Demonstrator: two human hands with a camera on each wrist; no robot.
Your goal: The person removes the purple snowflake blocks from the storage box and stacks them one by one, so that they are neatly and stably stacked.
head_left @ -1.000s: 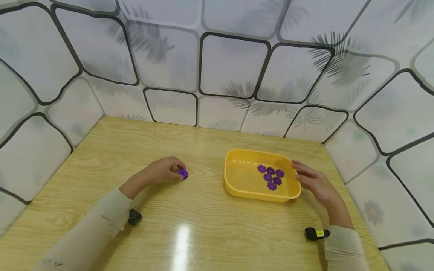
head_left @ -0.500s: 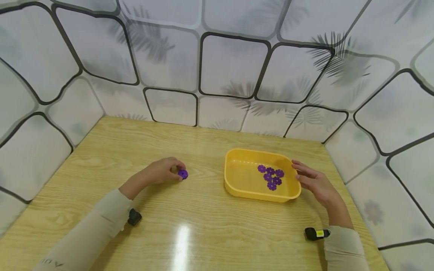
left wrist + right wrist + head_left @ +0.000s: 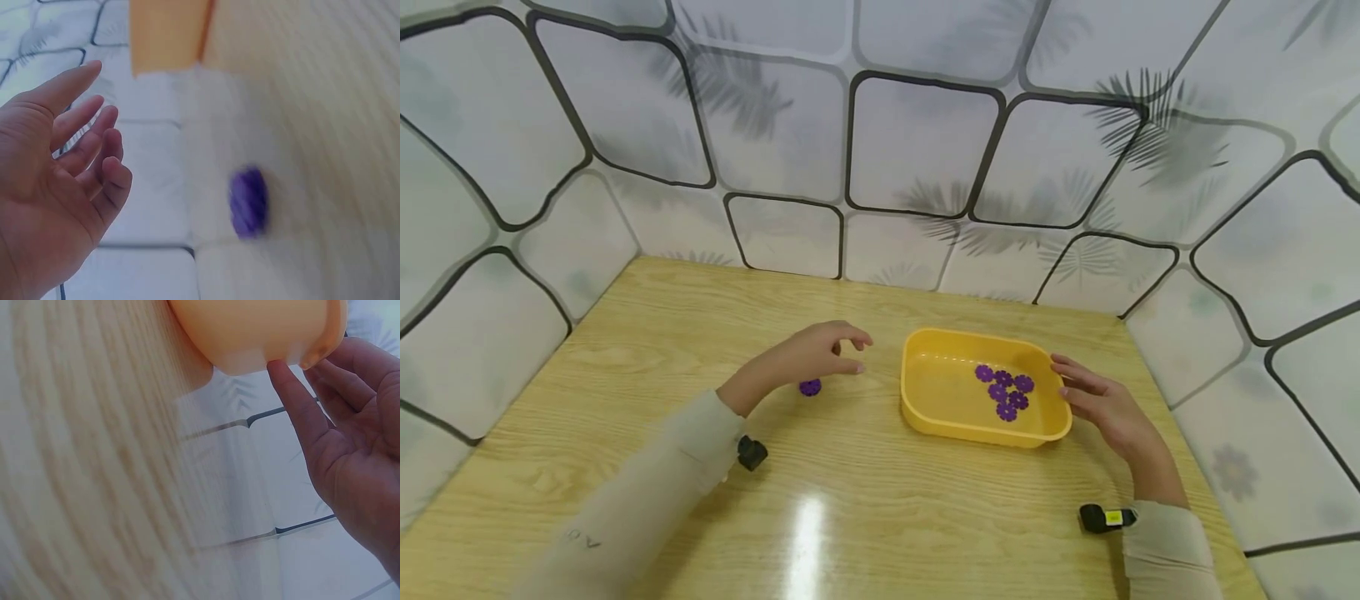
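My left hand (image 3: 808, 354) is raised over the table left of the yellow basin (image 3: 910, 408), fingers spread and loosely bent, with nothing in them. Behind it a small purple flower-shaped disc (image 3: 810, 387) lies on the tabletop, partly hidden by the hand. The left wrist view shows this purple piece (image 3: 249, 203) blurred, apart from the fingers (image 3: 112, 140). At the basin's right end, my right hand (image 3: 1105, 408) rests its fairly straight fingers and thumb against the outside. The right wrist view has the thumb tip touching the basin wall (image 3: 250, 337).
Several purple flower-shaped discs (image 3: 1003, 392) lie flat inside the basin, towards its right side. The wood-grain table (image 3: 880, 500) is bounded at the back and sides by patterned panels (image 3: 917, 142).
My left hand has let go of the purple disc and moved right and slightly away, towards the basin. The disc stays on the table. My right hand keeps its place at the basin.
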